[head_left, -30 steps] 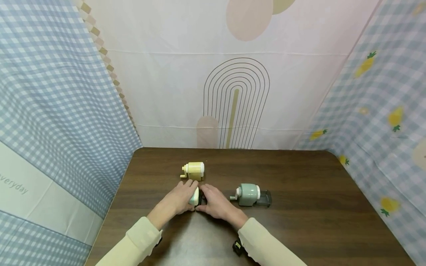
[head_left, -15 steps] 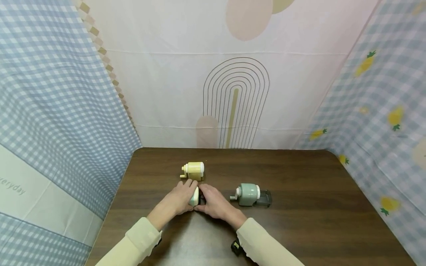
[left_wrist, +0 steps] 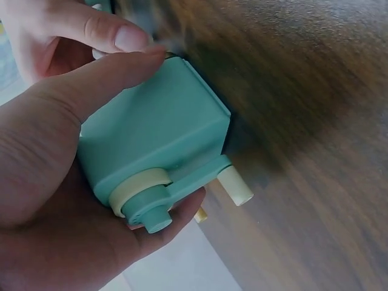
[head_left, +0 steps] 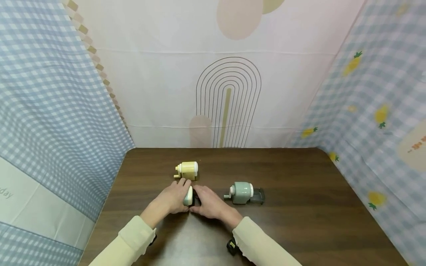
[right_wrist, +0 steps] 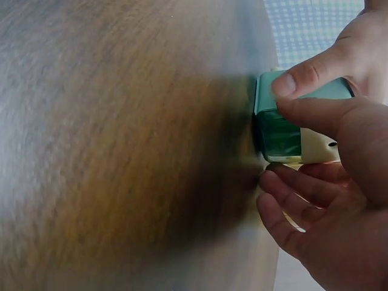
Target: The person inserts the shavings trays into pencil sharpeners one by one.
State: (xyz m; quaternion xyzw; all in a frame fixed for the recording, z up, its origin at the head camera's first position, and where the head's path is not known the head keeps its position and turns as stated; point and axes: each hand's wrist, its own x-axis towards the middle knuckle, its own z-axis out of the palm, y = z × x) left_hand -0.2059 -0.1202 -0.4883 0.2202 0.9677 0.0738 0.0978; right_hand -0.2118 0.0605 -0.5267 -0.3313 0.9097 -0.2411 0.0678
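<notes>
A teal crank pencil sharpener (left_wrist: 160,118) sits low at the tabletop between both hands. My left hand (head_left: 173,197) grips its body, thumb across one side and fingers round the other, with the crank end facing out in the left wrist view. At the opposite end, by the cream face and dark green see-through shavings drawer (right_wrist: 280,136), my right hand (head_left: 210,202) pinches with thumb and fingertips. Both thumbs nearly meet along one side. Behind the left hand stands a yellow pencil sharpener (head_left: 189,170). A grey-green pencil sharpener (head_left: 242,193) is to the right, its drawer (head_left: 258,195) pulled out.
The brown wooden table (head_left: 299,221) ends at a printed cloth backdrop (head_left: 159,92), with blue checked cloths at both sides. A black wrist strap piece (head_left: 232,246) shows beside the right sleeve.
The head view has turned slightly right, so everything appears further left in it. Both hands keep their hold on the teal sharpener, with little visible movement.
</notes>
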